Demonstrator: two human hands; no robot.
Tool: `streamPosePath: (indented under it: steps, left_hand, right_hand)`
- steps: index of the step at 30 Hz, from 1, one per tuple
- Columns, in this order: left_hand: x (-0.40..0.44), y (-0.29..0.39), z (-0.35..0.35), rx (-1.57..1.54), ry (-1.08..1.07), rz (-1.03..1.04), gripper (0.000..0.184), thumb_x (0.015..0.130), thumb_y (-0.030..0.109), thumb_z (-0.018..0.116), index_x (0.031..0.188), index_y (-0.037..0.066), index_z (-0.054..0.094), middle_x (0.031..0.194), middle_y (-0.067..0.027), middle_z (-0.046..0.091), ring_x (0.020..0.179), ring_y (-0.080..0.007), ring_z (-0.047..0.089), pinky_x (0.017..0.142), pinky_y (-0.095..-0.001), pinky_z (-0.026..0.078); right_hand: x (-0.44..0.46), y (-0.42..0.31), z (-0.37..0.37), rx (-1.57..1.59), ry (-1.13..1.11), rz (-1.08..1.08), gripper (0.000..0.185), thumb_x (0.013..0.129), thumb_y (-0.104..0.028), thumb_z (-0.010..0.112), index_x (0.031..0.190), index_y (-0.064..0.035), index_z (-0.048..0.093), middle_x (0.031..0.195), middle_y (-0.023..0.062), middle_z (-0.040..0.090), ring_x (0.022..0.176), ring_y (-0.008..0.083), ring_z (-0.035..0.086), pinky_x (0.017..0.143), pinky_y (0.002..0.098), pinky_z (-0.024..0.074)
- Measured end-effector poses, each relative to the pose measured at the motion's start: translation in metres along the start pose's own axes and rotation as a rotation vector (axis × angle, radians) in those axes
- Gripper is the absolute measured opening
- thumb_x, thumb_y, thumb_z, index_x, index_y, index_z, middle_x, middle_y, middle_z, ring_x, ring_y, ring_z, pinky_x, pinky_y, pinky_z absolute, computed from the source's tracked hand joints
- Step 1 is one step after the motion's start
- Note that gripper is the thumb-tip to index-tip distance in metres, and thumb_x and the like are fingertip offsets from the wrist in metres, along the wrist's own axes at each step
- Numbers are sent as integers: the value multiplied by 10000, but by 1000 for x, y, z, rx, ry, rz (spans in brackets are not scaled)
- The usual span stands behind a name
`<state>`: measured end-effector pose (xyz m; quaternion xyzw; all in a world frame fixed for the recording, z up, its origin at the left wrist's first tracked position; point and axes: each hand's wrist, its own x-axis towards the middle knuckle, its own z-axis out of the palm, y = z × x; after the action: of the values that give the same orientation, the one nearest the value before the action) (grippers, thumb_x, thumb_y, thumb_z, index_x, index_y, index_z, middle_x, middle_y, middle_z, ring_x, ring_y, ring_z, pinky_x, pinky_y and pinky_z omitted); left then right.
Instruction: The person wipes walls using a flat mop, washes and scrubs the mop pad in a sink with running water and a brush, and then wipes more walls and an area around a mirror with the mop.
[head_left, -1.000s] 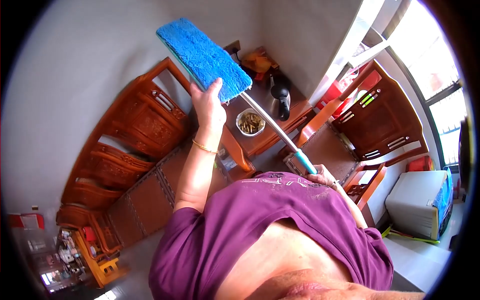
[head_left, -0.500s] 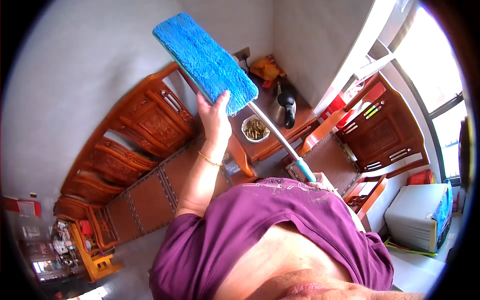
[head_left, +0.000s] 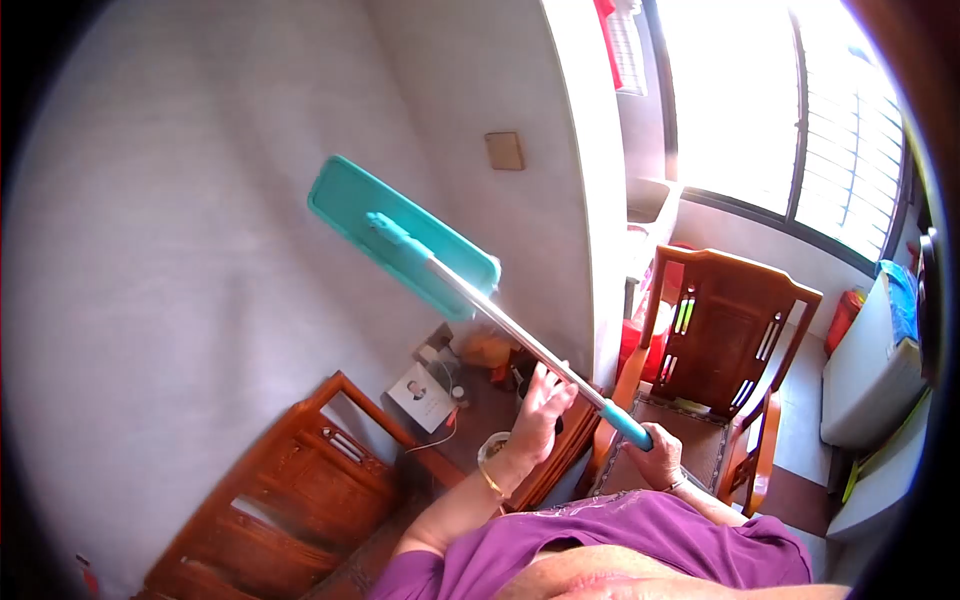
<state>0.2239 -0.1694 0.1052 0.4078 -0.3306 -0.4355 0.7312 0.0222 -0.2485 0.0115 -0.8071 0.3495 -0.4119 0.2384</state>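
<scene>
A flat mop is held up in front of me at a slant. The teal back of its plate (head_left: 350, 205) faces me, and its blue pad is hidden behind. A silver pole (head_left: 505, 325) runs from the plate down to a teal grip. My right hand (head_left: 658, 457) is closed around the grip's lower end. Further up, my left hand (head_left: 540, 415), with a gold bracelet at the wrist, has its fingers bent against the pole. Whether the plate touches the wall (head_left: 230, 130) I cannot tell.
A carved wooden bench (head_left: 290, 480) stands at lower left, a wooden armchair (head_left: 725, 345) at right. Between them is a small table (head_left: 470, 395) with a white bowl (head_left: 492, 447) and a picture card (head_left: 420, 397). A white box (head_left: 865, 395) stands by the window.
The mop has turned over, so its teal back shows instead of the blue pad. My left hand has moved from the pad to the pole. The view has swung up and right.
</scene>
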Motion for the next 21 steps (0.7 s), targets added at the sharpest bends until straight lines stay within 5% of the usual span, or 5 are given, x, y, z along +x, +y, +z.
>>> streamPosePath:
  steps: [4, 12, 14, 16, 21]
  left_hand:
    - [41, 15, 32, -182, 40, 42, 464, 896, 52, 515, 1300, 60, 287, 879, -77, 511, 759, -191, 560, 720, -338, 495]
    - [134, 96, 72, -225, -118, 224, 187, 955, 193, 436, 1100, 85, 486, 572, 11, 379, 520, -119, 420, 541, -319, 438]
    - [153, 109, 84, -278, -185, 201, 211, 963, 223, 419, 1104, 82, 485, 573, 10, 370, 496, -117, 379, 513, -310, 394]
    - [174, 105, 90, -264, -187, 182, 246, 962, 258, 416, 1108, 75, 491, 563, 15, 351, 477, -113, 340, 501, -302, 369]
    - [231, 92, 90, -424, -433, 56, 373, 944, 357, 421, 1164, 65, 496, 564, 36, 280, 458, -96, 290, 487, -284, 351]
  right_hand:
    - [13, -22, -30, 24, 0, -230, 392, 711, -129, 667, 1080, -62, 551, 882, 170, 599, 776, 332, 606, 683, 400, 498]
    - [-100, 146, -108, -91, -903, 720, 408, 697, -220, 722, 1046, -55, 592, 936, 107, 636, 815, 227, 617, 777, 325, 486]
    - [-158, 218, -119, -471, -1011, -201, 360, 670, -251, 752, 945, -62, 617, 853, 65, 655, 781, 194, 611, 772, 307, 484]
    - [-140, 158, -147, 48, -817, 879, 375, 660, -253, 767, 956, -79, 618, 807, 43, 659, 796, 180, 616, 764, 305, 484]
    - [-146, 150, -169, 179, -950, 843, 408, 655, -258, 781, 998, -95, 631, 902, 54, 668, 883, 179, 611, 827, 314, 459]
